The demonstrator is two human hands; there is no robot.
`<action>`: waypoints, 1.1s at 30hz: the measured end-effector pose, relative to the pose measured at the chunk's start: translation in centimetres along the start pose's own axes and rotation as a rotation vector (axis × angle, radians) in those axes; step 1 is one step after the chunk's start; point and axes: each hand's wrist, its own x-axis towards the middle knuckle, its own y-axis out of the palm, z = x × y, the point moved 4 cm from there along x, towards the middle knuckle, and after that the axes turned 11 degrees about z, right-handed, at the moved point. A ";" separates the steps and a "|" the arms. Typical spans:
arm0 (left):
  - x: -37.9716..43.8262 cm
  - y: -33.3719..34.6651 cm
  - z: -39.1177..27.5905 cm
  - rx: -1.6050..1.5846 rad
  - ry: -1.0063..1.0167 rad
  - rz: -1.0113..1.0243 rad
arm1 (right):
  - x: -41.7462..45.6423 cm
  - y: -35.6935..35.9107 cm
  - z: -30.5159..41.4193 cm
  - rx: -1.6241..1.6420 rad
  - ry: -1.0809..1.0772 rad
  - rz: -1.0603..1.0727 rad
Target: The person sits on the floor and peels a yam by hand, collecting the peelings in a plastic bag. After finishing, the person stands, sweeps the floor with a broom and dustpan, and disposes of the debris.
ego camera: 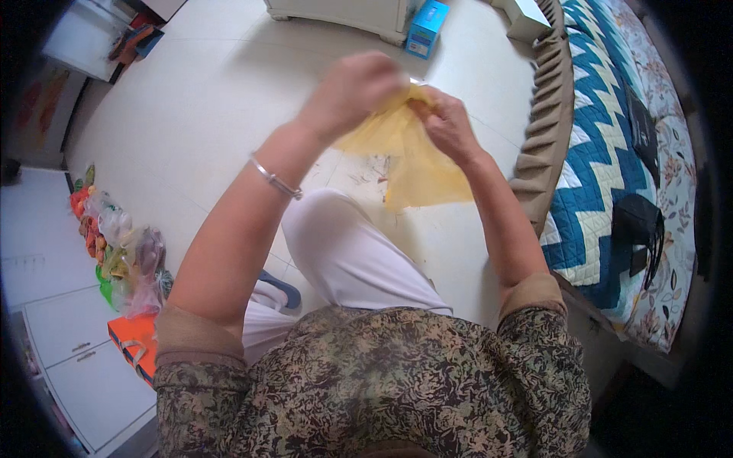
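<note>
A thin, translucent yellow plastic bag (424, 166) hangs in front of me, high above the tiled floor. My left hand (366, 80), blurred by motion, is closed at its upper edge. Close beside it, my right hand (449, 123) pinches the bunched top of the bag between thumb and fingers. The bag's lower part spreads out loosely between my forearms. Below and partly behind it, dark scraps of debris (366, 169) lie scattered on the floor.
At the right stands a bed with a zigzag quilt (595, 189) and a black bag (635, 220). A blue box (426, 28) sits beside a white cabinet (343, 14). Several filled plastic bags (123, 246) and an orange bag (134, 343) line the left.
</note>
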 end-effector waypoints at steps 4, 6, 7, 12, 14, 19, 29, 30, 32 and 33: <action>-3.4 -4.9 5.2 -0.350 -0.381 -0.330 | -0.9 -4.0 0.5 0.420 0.002 -0.070; -6.9 -4.6 12.2 -0.165 -0.555 -0.232 | -1.1 -5.8 -0.2 0.574 0.069 -0.081; -8.4 -3.8 14.8 -0.051 -0.597 -0.117 | -1.2 -6.7 -0.2 0.650 0.100 -0.088; -9.8 3.4 14.7 -0.142 -0.675 0.265 | -2.5 -10.9 1.9 0.763 0.150 -0.147; -8.8 5.6 13.7 -0.114 -0.643 0.378 | -2.8 -11.9 3.7 0.735 0.158 -0.158; -4.9 9.4 10.1 0.092 -0.633 0.577 | -3.5 -13.5 6.3 0.730 0.138 -0.230; -4.1 8.3 12.5 -0.565 -0.629 -0.200 | -8.1 -17.0 4.5 0.681 0.154 -0.393; -4.4 7.9 11.6 -0.600 -0.625 -0.207 | -8.6 -17.4 3.2 0.662 0.186 -0.442; -5.3 7.5 11.6 -0.657 -0.666 -0.121 | -9.3 -17.6 -0.6 0.662 0.237 -0.440; -5.8 7.3 11.6 -0.684 -0.685 -0.078 | -9.6 -17.2 -2.0 0.644 0.263 -0.457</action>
